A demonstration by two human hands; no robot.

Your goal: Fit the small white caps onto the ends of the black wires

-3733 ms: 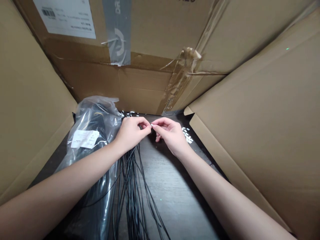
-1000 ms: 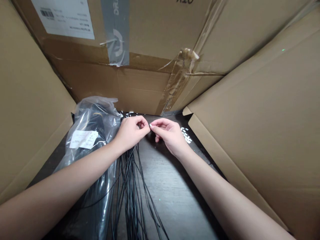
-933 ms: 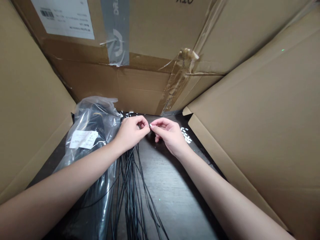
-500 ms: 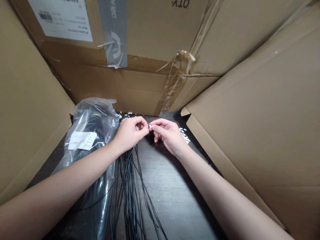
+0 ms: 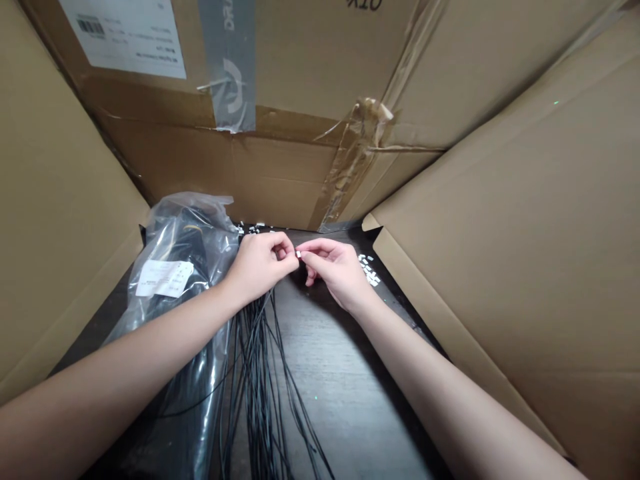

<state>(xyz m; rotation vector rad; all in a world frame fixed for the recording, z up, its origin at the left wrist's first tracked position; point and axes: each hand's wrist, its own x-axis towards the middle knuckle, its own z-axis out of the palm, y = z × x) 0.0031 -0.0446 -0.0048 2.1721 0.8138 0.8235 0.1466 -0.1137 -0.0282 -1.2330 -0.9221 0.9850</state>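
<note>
My left hand [image 5: 263, 263] is closed in a pinch above the bundle of thin black cables [image 5: 257, 373]. What its fingertips grip is hidden. Facing it, my right hand [image 5: 333, 267] pinches a small white piece [image 5: 299, 254], perhaps a connector, between thumb and index finger. The fingertips of both hands nearly meet at this piece. Beneath my left hand the cables run toward me along the dark table [image 5: 345, 387]. Beyond that hand lie several small white bits [image 5: 256, 227]. A pile of loose small white pieces [image 5: 369, 272] is just right of my right hand.
A clear plastic bag [image 5: 165, 233] with dark contents and a white label lies left of the cables. Cardboard walls stand around the table: a taped box [image 5: 280, 173] at the back, one panel [image 5: 55, 200] on the left, another [image 5: 525, 233] on the right.
Both hands keep their pinches, with the fingertips shifted very slightly left. The white piece sits a little closer to my left fingertips. The camera view has tilted slightly.
</note>
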